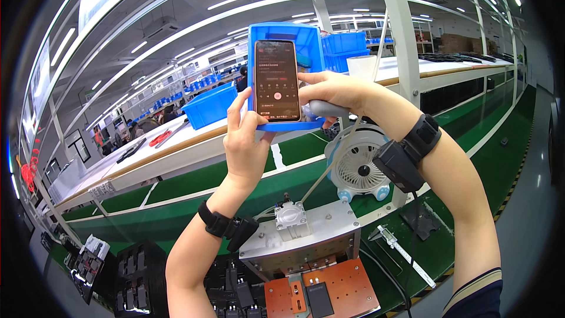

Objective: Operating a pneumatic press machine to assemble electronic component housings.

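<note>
A smartphone (276, 82) with a lit dark screen stands upright in front of a blue plastic bin (312, 38). At its lower left corner, the fingers of my left hand (244, 141) are bent and pinch the phone's edge. My right hand (341, 93) reaches to the phone's right edge with the fingers curled. A smooth grey rounded piece (328, 108) lies in the grasp of that hand, with a fingertip showing below it; its kind is unclear. Both wrists wear black straps with small black boxes. Below the right hand stands a white and blue fan (362, 168).
Beneath my arms sits a metal fixture (300, 235) with an orange-brown plate (347, 288) and a black part on it. A caliper (406, 256) lies on the green surface to the right. Black trays (138, 277) of parts stand lower left. A white post (400, 35) rises at the right.
</note>
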The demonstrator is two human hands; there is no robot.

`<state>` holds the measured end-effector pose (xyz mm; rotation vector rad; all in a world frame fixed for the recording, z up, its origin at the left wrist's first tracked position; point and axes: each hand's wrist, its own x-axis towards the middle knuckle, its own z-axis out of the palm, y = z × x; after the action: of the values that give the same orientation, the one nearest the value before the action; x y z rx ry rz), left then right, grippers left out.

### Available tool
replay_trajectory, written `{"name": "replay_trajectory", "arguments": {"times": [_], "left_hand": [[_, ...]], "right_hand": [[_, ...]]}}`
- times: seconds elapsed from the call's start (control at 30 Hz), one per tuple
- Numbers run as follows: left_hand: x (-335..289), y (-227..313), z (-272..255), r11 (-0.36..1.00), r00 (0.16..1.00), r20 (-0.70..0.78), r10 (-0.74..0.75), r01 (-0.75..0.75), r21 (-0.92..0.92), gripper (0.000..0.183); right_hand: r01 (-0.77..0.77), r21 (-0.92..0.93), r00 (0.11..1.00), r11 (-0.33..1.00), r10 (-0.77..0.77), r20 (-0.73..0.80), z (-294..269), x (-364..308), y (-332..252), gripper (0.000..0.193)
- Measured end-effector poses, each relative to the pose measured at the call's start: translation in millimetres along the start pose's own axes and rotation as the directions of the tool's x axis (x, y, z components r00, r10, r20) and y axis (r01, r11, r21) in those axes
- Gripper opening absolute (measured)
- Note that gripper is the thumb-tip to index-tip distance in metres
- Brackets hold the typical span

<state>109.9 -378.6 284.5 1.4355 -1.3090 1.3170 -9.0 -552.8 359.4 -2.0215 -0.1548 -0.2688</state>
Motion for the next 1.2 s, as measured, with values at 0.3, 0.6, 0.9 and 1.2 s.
{"name": "replay_trajectory", "arguments": {"times": [0.3,0.6,0.9,1.2], "left_hand": [[-2,0,0,1.000,1.000,-0.012,-0.017,0.017,-0.004,0.026],[-2,-9,1,0.999,1.000,0.001,-0.023,0.023,-0.039,0.027],[-4,-9,3,0.999,1.000,-0.004,-0.006,0.005,-0.046,0.027],[21,-3,6,0.957,0.968,0.060,-0.244,0.251,-0.144,0.025]], "right_hand": [[0.086,-0.052,0.994,0.995,-0.089,-0.070,7,-7,3,0.085],[0.059,-0.126,0.990,0.990,-0.074,-0.119,13,-4,4,0.085],[0.036,-0.244,0.989,0.969,-0.069,-0.130,10,0,1,0.083],[0.097,-0.148,0.897,0.984,-0.151,-0.416,3,4,-12,0.065]]}}
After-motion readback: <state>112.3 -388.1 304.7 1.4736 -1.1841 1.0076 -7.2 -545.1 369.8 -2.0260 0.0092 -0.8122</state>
